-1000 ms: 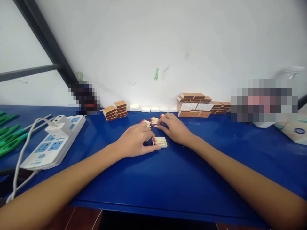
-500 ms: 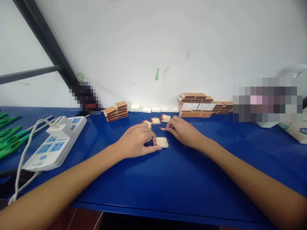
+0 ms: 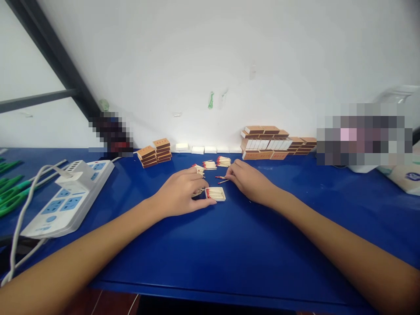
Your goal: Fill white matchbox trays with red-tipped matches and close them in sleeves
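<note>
A small open matchbox tray (image 3: pixel 215 193) full of red-tipped matches lies on the blue table (image 3: pixel 229 249). My left hand (image 3: pixel 179 194) rests beside it, thumb along its near edge, fingers curled over a few matches. My right hand (image 3: pixel 249 181) lies just right of the tray, its fingertips pinching a couple of loose matches (image 3: pixel 222 178). Small heaps of loose matches (image 3: pixel 213 164) lie just beyond both hands.
Stacks of brown matchboxes stand at the wall: a small one (image 3: pixel 155 152) at left, a larger one (image 3: pixel 272 142) at right. White inner trays (image 3: pixel 197 149) line the wall between them. A white power strip (image 3: pixel 65 194) with cable and green-handled tools (image 3: pixel 11 192) lie at far left.
My right hand drew back from the heaps with a couple of matches and shifted toward the tray. The left hand stayed by the tray. The camera view drifted slightly.
</note>
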Demonstrator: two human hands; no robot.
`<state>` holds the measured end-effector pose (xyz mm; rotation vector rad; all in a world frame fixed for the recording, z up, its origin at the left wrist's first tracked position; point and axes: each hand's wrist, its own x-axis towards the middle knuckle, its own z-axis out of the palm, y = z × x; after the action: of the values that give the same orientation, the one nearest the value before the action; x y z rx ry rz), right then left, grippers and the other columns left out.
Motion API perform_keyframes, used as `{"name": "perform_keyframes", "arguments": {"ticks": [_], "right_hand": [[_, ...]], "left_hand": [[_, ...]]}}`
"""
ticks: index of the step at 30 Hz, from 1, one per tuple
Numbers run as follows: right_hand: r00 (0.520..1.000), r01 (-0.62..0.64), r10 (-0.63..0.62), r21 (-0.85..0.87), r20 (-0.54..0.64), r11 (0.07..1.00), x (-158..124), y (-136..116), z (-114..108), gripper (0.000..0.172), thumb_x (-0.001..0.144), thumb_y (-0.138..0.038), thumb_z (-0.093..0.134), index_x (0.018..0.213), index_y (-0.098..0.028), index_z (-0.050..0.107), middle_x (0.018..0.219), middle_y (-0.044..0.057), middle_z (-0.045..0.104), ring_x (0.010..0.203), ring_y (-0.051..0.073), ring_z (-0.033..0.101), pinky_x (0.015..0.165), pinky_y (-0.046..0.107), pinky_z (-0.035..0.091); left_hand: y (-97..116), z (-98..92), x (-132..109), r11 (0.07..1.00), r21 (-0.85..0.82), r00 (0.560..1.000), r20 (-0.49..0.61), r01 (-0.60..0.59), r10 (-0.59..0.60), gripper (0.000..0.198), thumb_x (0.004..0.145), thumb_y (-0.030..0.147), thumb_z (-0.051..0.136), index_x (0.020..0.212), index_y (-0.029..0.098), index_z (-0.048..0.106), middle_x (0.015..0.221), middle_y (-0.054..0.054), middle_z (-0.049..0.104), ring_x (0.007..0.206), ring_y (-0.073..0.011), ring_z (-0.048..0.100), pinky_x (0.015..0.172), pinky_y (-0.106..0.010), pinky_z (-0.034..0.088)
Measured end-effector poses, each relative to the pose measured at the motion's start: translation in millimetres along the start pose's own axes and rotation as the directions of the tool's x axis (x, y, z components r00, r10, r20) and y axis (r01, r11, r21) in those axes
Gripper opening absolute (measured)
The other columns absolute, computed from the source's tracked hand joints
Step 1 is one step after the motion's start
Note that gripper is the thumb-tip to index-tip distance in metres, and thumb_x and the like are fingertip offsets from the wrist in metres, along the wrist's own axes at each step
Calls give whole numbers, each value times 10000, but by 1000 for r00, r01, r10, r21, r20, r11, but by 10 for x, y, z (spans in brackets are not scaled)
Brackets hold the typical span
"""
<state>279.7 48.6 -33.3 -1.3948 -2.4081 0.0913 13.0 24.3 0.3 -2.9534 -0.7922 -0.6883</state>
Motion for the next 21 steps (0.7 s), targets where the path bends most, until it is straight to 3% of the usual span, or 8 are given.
{"name": "perform_keyframes", "arguments": {"ticks": [5, 9, 21], "right_hand": [[1000, 15, -14, 31, -9, 999, -24, -30, -50, 218, 1069, -296, 443, 940, -206, 594, 1015, 97, 610, 881, 232, 608, 814, 386, 493], [999, 30, -35, 124, 39, 992, -43, -51, -120, 203, 1027, -413, 553, 984, -223, 609, 1035, 86, 613, 911, 235, 610, 805, 377, 504], [996, -18, 9, 98, 90, 995, -21, -64, -109, 193, 1031, -320, 537, 866, -224, 564, 983, 85, 635, 877, 228, 619, 785, 366, 499]], "left_hand": [[-9, 0, -5, 1000, 18, 1000, -9, -2, 2, 387, 965, 543, 665, 901, 166, 723, 708, -8, 639, 723, -177, 544, 735, -325, 467], [-12, 4, -6, 1000, 9, 1000, -13, 4, -4, 398, 959, 555, 667, 898, 166, 724, 688, -1, 618, 720, -178, 546, 727, -323, 462], [-22, 11, -15, 1000, 9, 1000, -15, 1, -1, 393, 959, 556, 666, 888, 174, 723, 700, -7, 641, 714, -177, 553, 727, -324, 458]]}}
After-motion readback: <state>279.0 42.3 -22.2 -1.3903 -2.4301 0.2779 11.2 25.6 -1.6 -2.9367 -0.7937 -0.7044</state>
